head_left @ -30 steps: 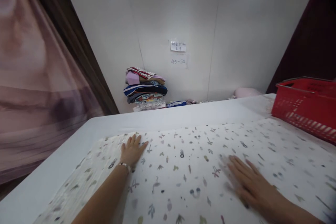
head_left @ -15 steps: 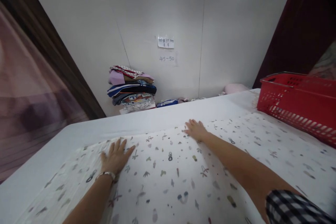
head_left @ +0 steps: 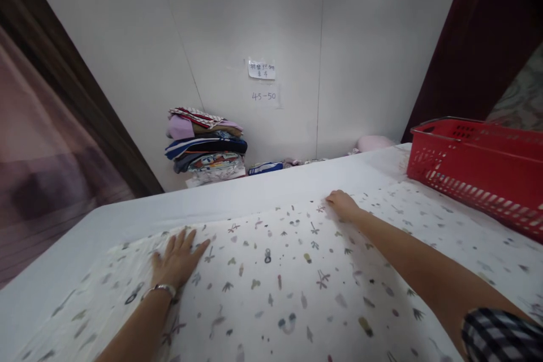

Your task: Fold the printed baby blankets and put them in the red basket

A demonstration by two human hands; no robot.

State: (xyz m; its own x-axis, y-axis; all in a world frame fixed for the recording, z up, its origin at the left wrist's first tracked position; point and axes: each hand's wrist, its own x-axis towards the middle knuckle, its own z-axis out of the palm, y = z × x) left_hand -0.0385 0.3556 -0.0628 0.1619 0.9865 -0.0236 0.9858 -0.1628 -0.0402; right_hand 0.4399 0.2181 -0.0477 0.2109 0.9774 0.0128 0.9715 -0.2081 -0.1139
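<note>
A white cloth [head_left: 250, 288] printed with small plants and rainbows lies spread over the white table. Flat on its left part rests my left hand [head_left: 178, 260], fingers spread, a silver bracelet at the wrist. Further right, my right hand [head_left: 343, 205] is at the cloth's far edge with its fingers drawn together and closed on the fabric. The fingertips are partly hidden, and the fabric sags in soft folds below that forearm.
A red plastic basket [head_left: 475, 164] stands on the table's right side. Behind the white table [head_left: 139, 212] rises a stack of folded clothes [head_left: 207, 144] against the wall, below paper notes [head_left: 262, 69]. Pink fabric [head_left: 51, 141] hangs at left.
My right hand has slid to the right along the cloth's far edge, and its spread fingers have closed. My left hand stays flat on the cloth. The view has shifted slightly.
</note>
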